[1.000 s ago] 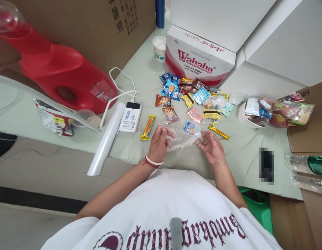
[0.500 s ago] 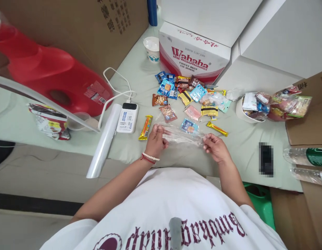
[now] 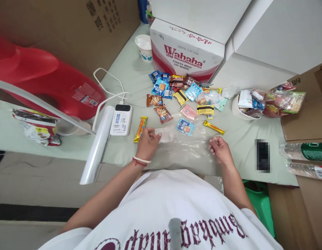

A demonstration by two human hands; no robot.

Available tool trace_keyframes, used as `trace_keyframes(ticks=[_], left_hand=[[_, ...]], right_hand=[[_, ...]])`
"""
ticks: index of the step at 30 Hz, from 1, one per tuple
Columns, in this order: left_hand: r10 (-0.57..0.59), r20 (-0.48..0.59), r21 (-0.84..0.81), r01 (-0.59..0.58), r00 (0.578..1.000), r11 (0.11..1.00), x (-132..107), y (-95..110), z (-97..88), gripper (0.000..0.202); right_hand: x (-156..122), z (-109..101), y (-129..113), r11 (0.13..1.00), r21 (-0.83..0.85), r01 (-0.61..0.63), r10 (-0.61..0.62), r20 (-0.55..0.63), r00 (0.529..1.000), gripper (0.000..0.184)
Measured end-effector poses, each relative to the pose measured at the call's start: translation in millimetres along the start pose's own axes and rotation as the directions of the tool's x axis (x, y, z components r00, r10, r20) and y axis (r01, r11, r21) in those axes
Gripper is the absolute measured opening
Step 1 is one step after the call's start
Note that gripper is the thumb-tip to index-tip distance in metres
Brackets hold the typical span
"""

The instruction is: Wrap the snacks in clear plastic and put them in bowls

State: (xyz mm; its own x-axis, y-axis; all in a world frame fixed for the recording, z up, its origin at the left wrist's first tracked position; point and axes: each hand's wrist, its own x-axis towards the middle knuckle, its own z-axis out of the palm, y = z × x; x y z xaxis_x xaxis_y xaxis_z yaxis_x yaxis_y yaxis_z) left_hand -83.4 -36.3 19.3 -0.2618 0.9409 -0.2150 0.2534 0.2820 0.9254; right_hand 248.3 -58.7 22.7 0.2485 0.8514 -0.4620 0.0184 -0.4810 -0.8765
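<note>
A thin, clear plastic bag (image 3: 184,147) is stretched between my two hands at the near part of the table. My left hand (image 3: 147,144) pinches one side of it, thumb against fingers. The other side is gripped by my right hand (image 3: 220,149), its fingers curled in. Just beyond the bag lies a blue snack packet (image 3: 185,127), partly covered by the film. A yellow wrapped bar (image 3: 141,127) is next to my left hand, and a second yellow bar (image 3: 213,127) lies beyond my right. Farther back are a brown cookie packet (image 3: 162,114) and a pink packet (image 3: 188,112).
A Wahaba-style white and red carton (image 3: 187,52) backs the snack pile. At left stand a power bank (image 3: 121,120), a plastic film roll (image 3: 98,146) and a big red jug (image 3: 46,76). At right are a full white bowl (image 3: 238,107), a blurred-out dark object (image 3: 263,156) and bottles (image 3: 307,152).
My hands have moved slightly apart, and the bag between them is now spread wider and hangs lower toward me. The view has shifted a little.
</note>
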Motion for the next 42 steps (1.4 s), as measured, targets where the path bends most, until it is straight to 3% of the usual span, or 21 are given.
trace_keyframes(ticks=[1,2,3,4,6,8,9,11,13,17,22,26,28,31,33,36,42], left_hand=[[0.158,-0.133,0.115,-0.144,0.978,0.983,-4,6,-1.3,0.035],[0.325,-0.203,0.228,-0.278,0.924,0.933,-8,13,-1.2,0.034],[0.477,-0.188,0.318,-0.407,0.858,0.857,-12,20,0.7,0.031],[0.596,-0.092,0.365,-0.529,0.798,0.766,-15,27,4.6,0.027],[0.693,0.239,0.325,-0.728,0.681,0.604,-18,36,17.2,0.021],[0.619,0.538,0.236,-0.807,0.573,0.542,-15,34,31.1,0.023],[0.554,0.630,0.225,-0.811,0.544,0.540,-12,30,36.1,0.027],[0.449,0.719,0.248,-0.799,0.531,0.547,-7,17,38.9,0.035],[0.429,0.725,0.258,-0.790,0.538,0.556,-3,2,32.7,0.041],[0.559,0.658,0.205,-0.835,0.504,0.511,0,-17,15.2,0.021],[0.728,0.488,0.155,-0.869,0.481,0.470,0,-23,5.5,0.017],[0.704,0.578,0.124,-0.898,0.411,0.423,-3,-27,-9.3,0.023],[0.653,0.595,0.169,-0.867,0.469,0.468,-5,-28,-15.6,0.025],[0.560,0.512,0.329,-0.751,0.651,0.573,-7,-26,-13.5,0.045],[0.538,0.484,0.412,-0.722,0.690,0.555,-9,-23,-5.0,0.056],[0.593,0.513,0.406,-0.784,0.620,0.469,-10,-22,7.0,0.021],[0.684,0.540,0.258,-0.870,0.491,0.420,-15,-30,3.3,0.023]], right_hand=[[0,3,1,0.999,-0.019,0.027,-0.027,0.002,1.000,0.054],[-1,6,2,0.999,-0.027,0.047,-0.047,0.020,0.999,0.053],[-2,9,3,0.997,-0.030,0.066,-0.065,0.046,0.997,0.051],[-3,13,3,0.996,-0.036,0.085,-0.083,0.073,0.994,0.049],[-5,18,2,0.991,-0.065,0.121,-0.112,0.126,0.986,0.046],[-7,16,2,0.981,-0.118,0.153,-0.132,0.168,0.977,0.042],[-8,13,3,0.975,-0.150,0.163,-0.136,0.176,0.975,0.040],[-8,1,6,0.964,-0.211,0.160,-0.128,0.158,0.979,0.039],[-8,-13,10,0.963,-0.245,0.112,-0.085,0.120,0.989,0.040],[-3,-27,13,0.968,-0.251,0.031,-0.010,0.082,0.997,0.042],[14,-25,-7,0.953,-0.285,0.101,-0.085,0.067,0.994,0.036],[21,-31,-16,0.940,-0.314,0.131,-0.128,0.031,0.991,0.038],[20,-35,-12,0.935,-0.334,0.123,-0.126,0.011,0.992,0.039],[13,-38,-3,0.930,-0.352,0.103,-0.112,-0.007,0.994,0.039],[7,-37,1,0.929,-0.357,0.095,-0.104,-0.006,0.995,0.038],[0,-38,5,0.923,-0.372,0.096,-0.107,-0.009,0.994,0.036],[-9,-49,16,0.925,-0.369,0.088,-0.126,-0.079,0.989,0.039]])
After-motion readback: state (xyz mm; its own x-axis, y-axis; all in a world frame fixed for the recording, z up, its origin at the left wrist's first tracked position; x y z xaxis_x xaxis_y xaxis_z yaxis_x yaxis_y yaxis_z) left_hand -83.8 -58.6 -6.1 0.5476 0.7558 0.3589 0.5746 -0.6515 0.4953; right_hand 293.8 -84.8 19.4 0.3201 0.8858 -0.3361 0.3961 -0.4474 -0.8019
